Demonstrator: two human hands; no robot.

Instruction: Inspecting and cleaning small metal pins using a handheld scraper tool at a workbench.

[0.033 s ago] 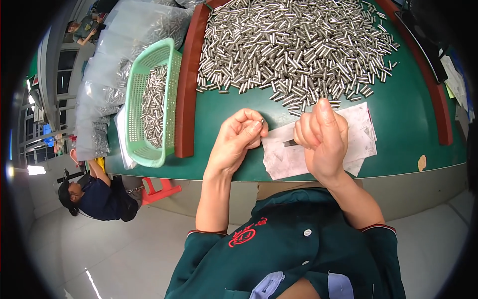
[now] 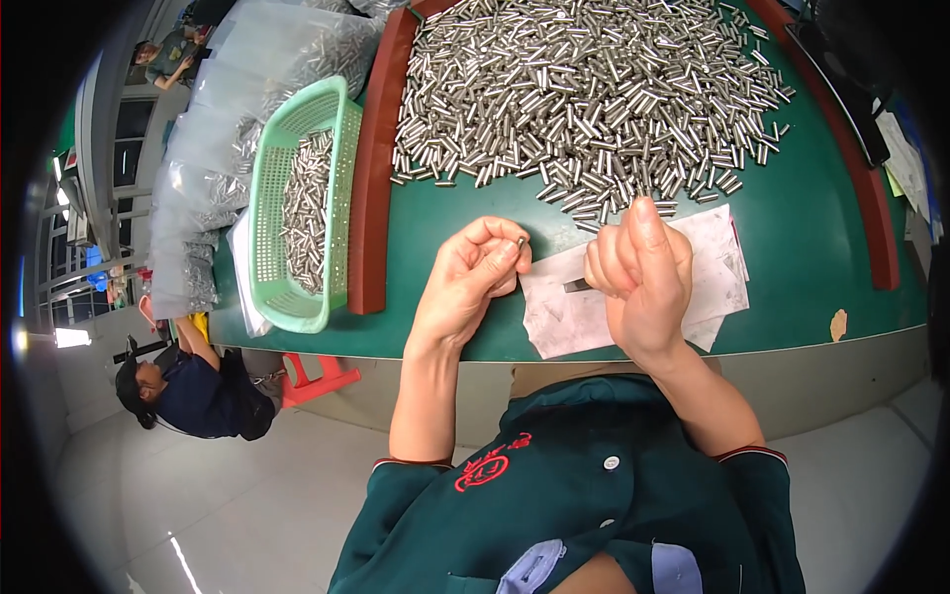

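My left hand [image 2: 472, 277] is closed in a pinch on a small metal pin [image 2: 522, 243]; only the pin's end shows between thumb and forefinger. My right hand [image 2: 641, 272] is wrapped round a slim dark metal tool [image 2: 577, 285]. Its flat end sticks out on the left of the fist, and the rest is mostly hidden by the fingers. This fist is above a stained whitish cloth or paper [image 2: 564, 322], close to the near edge of a big heap of shiny metal pins [image 2: 594, 99].
Red-brown bars [image 2: 371, 218] border the green tabletop [image 2: 792, 247] left and right. Left of the bar stands a light green basket [image 2: 307, 314] holding pins. Beyond it lie clear bags of pins [image 2: 228, 139]. A co-worker [image 2: 198, 391] is at the far left by a red stool [image 2: 317, 379].
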